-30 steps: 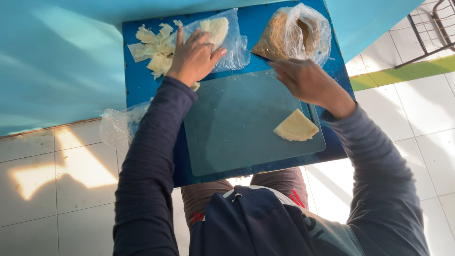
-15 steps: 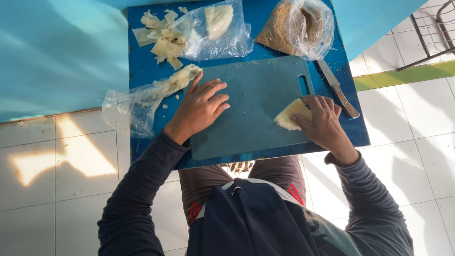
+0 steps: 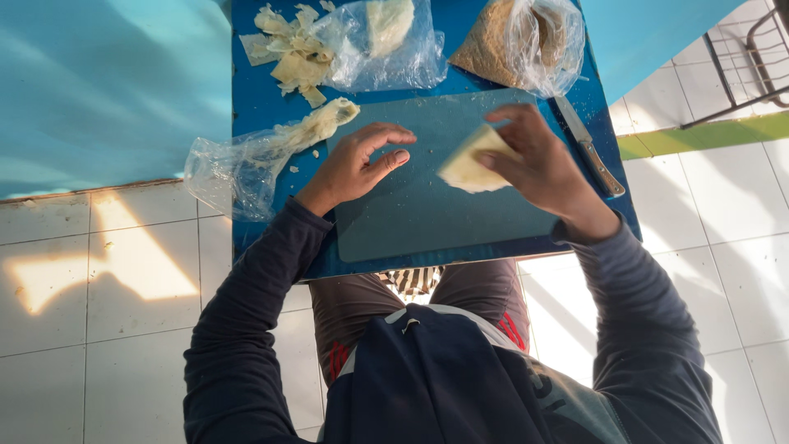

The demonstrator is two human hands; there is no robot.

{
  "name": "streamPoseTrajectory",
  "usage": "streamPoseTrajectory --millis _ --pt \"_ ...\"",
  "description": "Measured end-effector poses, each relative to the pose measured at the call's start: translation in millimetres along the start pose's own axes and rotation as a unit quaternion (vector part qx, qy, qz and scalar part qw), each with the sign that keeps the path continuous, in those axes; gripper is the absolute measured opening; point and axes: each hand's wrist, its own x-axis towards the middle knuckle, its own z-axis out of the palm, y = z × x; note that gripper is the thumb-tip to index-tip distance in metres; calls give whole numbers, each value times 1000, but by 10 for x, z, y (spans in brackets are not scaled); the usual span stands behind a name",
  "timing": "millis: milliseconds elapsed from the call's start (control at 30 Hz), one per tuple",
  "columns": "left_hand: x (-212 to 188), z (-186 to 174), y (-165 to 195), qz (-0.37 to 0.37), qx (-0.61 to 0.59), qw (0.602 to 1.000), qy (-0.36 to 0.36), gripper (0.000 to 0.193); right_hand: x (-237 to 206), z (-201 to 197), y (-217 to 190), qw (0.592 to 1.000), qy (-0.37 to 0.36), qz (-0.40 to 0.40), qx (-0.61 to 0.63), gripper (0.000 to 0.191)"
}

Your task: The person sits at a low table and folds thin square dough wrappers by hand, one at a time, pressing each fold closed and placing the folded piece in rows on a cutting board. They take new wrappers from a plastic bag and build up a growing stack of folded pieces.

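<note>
A grey cutting board (image 3: pixel 427 214) lies on a small blue table (image 3: pixel 255 99). My right hand (image 3: pixel 538 168) holds a pale yellow wedge-shaped piece (image 3: pixel 468 164) just above the board's middle. My left hand (image 3: pixel 357 164) rests at the board's left edge with its fingers spread, holding nothing. A knife (image 3: pixel 590 148) with a wooden handle lies to the right of the board, beside my right hand.
Pale torn scraps (image 3: pixel 288 53) lie at the table's back left next to a clear bag (image 3: pixel 386 37) with a pale piece inside. A bag of brown crumbs (image 3: pixel 514 41) stands at back right. A crumpled bag with scraps (image 3: pixel 246 160) hangs off the left edge. White floor tiles surround the table.
My right hand has lifted the yellow piece from the board's right side toward the middle. My left hand has slid left and back, off the board's centre to its edge.
</note>
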Motion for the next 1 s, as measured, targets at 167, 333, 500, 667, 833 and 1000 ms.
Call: streamPoseTrajectory --millis 167,333,500,667,833,1000 --pt "59 117 -115 -70 -362 929 -43 56 700 546 37 998 -13 -22 59 49" --pt "-13 178 -253 -144 -361 918 77 41 857 815 104 968 75 -159 -179 59" --pt "-69 243 -330 -184 -407 886 121 38 725 851 120 916 82 -279 -276 43" --pt "-127 203 -355 -142 -399 903 69 46 670 917 203 932 41 -261 -248 43" --pt "-170 232 -362 -142 -404 902 50 49 641 891 304 967 36 -191 -163 40" --pt "-194 248 -340 -173 -409 893 67 45 676 862 354 987 24 -139 -73 27"
